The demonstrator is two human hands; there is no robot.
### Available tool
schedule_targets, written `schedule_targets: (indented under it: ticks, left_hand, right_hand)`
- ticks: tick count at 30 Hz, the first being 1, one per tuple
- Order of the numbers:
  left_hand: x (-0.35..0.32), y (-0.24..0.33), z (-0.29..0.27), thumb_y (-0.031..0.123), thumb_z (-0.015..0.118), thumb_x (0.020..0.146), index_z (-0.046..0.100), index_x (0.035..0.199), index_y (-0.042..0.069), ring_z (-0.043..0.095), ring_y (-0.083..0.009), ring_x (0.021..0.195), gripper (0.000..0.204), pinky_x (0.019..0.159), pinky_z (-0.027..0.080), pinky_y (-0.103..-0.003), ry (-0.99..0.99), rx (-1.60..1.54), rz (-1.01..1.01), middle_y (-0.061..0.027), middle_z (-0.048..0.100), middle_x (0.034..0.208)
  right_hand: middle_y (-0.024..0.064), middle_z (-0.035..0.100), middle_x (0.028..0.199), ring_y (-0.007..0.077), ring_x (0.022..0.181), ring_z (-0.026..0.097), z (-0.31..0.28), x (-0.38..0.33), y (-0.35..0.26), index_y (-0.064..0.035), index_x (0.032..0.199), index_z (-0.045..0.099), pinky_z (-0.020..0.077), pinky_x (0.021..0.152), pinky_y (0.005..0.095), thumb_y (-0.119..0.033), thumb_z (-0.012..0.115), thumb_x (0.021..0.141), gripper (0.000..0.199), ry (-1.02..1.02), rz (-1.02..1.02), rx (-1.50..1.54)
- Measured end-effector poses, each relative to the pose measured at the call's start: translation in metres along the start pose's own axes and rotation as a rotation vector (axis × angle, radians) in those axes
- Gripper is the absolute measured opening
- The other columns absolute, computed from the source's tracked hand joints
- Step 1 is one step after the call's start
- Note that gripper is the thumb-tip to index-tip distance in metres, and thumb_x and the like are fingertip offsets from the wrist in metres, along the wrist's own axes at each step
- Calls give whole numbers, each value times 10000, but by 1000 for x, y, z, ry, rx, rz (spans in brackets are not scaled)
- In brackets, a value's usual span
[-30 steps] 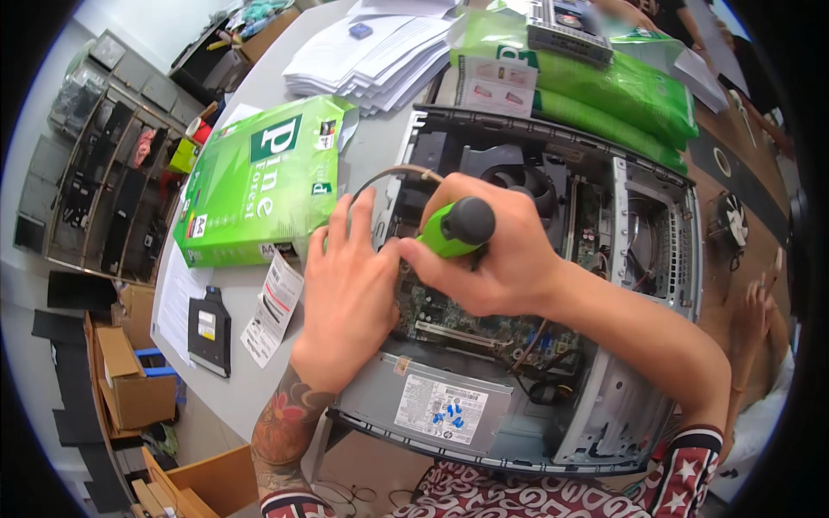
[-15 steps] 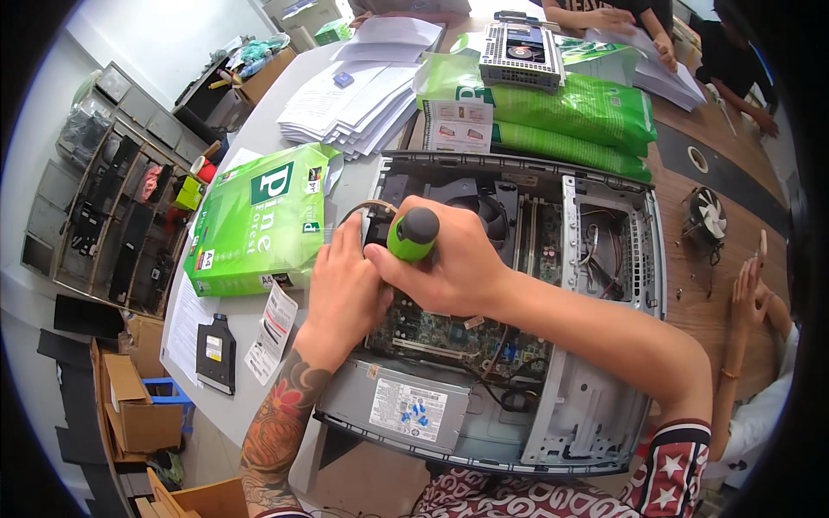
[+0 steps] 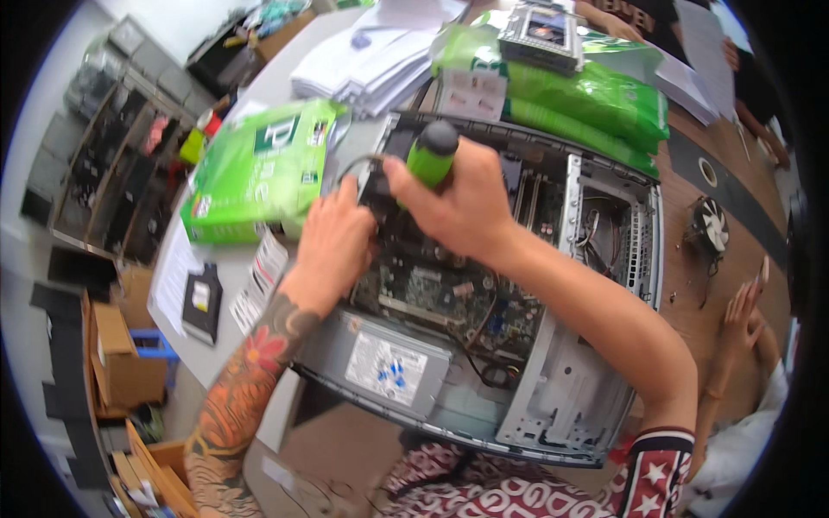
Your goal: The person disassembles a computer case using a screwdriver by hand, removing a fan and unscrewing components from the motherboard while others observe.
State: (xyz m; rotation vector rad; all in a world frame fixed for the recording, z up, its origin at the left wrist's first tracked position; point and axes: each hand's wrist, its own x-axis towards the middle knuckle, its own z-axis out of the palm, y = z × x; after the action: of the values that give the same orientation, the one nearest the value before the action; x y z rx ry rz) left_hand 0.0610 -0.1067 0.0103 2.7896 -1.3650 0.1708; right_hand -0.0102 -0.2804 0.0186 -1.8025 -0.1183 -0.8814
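Observation:
An opened desktop computer case (image 3: pixel 566 363) lies flat before me, its circuit board (image 3: pixel 427 281) and metal power supply (image 3: pixel 393 367) exposed. My right hand (image 3: pixel 475 203) is closed around the green handle of a screwdriver (image 3: pixel 432 155) with a dark rounded end. Its shaft and tip are hidden, so what it touches does not show. My left hand (image 3: pixel 332 242) lies over the case's left wall, fingers bent on the outside. The left thumb is mostly hidden on the inner side. A thin cable (image 3: pixel 354 164) loops just beyond the left fingertips.
A green paper pack (image 3: pixel 259 173) and a black drive-like part (image 3: pixel 203 302) lie to the left. Paper stacks (image 3: pixel 358 73), more green packs (image 3: pixel 587 108) and a metal drive unit (image 3: pixel 540 39) sit behind. At right are a loose fan (image 3: pixel 708 226) and another person's hands (image 3: pixel 741 315).
The view has shifted and blurred, with the case slightly higher in it. My right hand and the screwdriver have moved up and right, away from my left hand. A co-worker's paper at the back is raised.

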Motion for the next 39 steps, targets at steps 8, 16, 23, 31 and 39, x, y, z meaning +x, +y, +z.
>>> schedule_targets:
  ticks: [8,16,23,31,39]
  left_hand:
    - [-5,18,2,168,652,745,782,814,112,287,-334,1474,157,1204,90,-549,282,620,208,-177,473,1475]
    - [-9,11,-1,163,631,719,685,608,142,624,-158,979,125,1018,366,-350,-59,530,402,-34,691,798]
    - [6,30,-7,110,651,695,654,588,126,643,-204,793,108,1002,366,-353,-186,526,345,-56,639,627]
    - [2,27,-4,108,664,693,671,622,131,631,-194,879,75,1066,339,-389,-208,534,347,-36,660,692]
    - [0,27,-4,149,649,704,662,618,124,617,-173,890,90,962,381,-356,-204,563,397,-14,651,692]
  right_hand:
    - [140,616,679,366,612,619,-2,1,0,-48,796,592,504,582,421,-297,713,829,278,-34,-114,-74]
    - [163,644,686,380,634,650,-26,30,-10,-30,795,604,517,584,445,-310,714,818,302,34,-196,-71]
    - [184,640,645,396,600,649,-58,48,-18,-18,739,600,515,573,457,-319,721,812,333,193,-178,-70]
    - [189,654,681,383,625,659,-61,47,-16,-16,756,615,514,592,456,-322,722,813,329,187,-148,-105]
    - [181,651,676,376,618,656,-62,49,-17,-22,763,609,511,589,452,-315,724,813,318,194,-151,-114]
